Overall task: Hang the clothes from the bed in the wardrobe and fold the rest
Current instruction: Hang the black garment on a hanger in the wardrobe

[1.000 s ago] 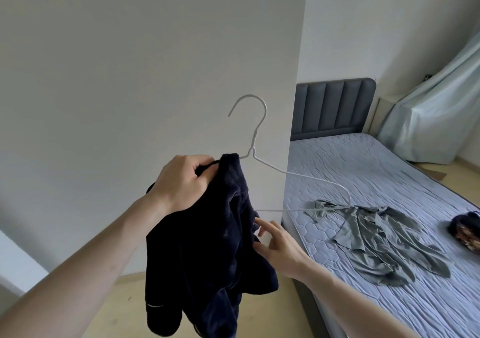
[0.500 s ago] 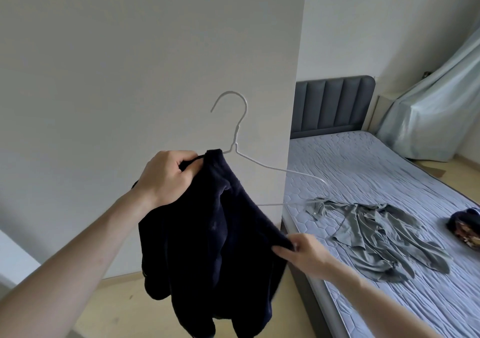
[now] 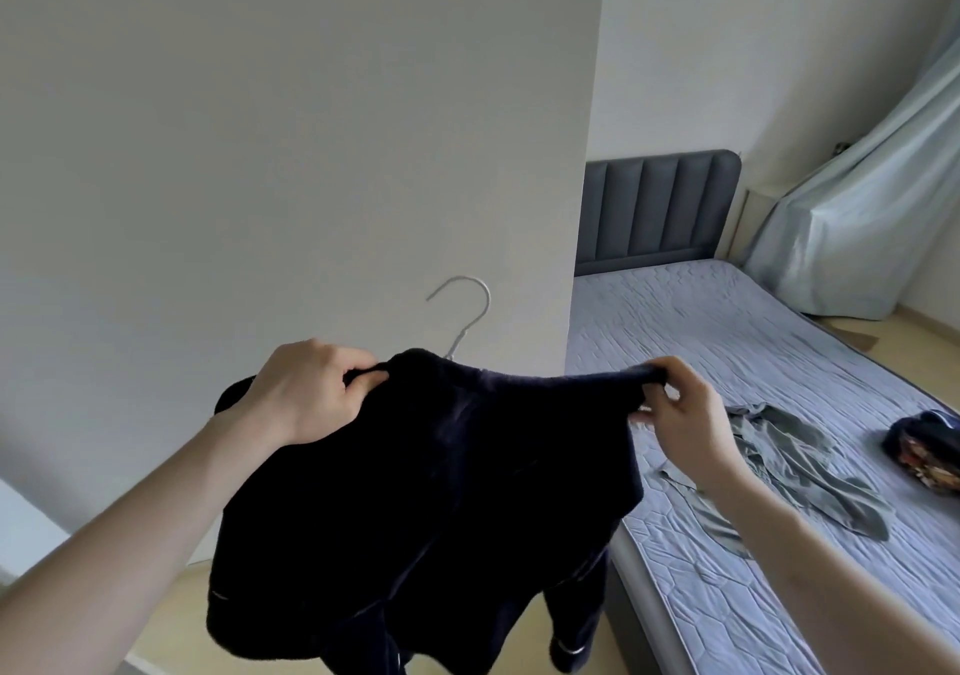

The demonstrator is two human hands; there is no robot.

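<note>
A person holds up a dark blue top (image 3: 431, 492) in front of a plain white wall (image 3: 260, 129), just beside the bed (image 3: 727, 342). The left hand (image 3: 306, 394) has its fingers curled round one shoulder of the top. The right hand (image 3: 680, 409) pinches the other shoulder between thumb and fingers. The cloth is pulled wide between the two hands, and the rest hangs down loose, with a sleeve near the floor. A thin white wire hanger (image 3: 465, 311) sticks its hook up behind the collar; the rest of it is hidden by the top, so it is probably inside. The top looks thick and fuzzy, so I think it is soft and floppy and a bit heavy for such a thin hanger. It will not break, but it could slide off one end if it sits crooked. The best places to hold it are the two shoulders, like now, and then the hook when it is time to carry it. On the bed lies a crumpled grey shirt (image 3: 810, 472), close to the right hand but not touching it. Farther along, near the edge of the view, sits a small dark bundle (image 3: 930, 448) with some pattern on it. Those two are not yet put away. I cannot see the wardrobe.
</note>
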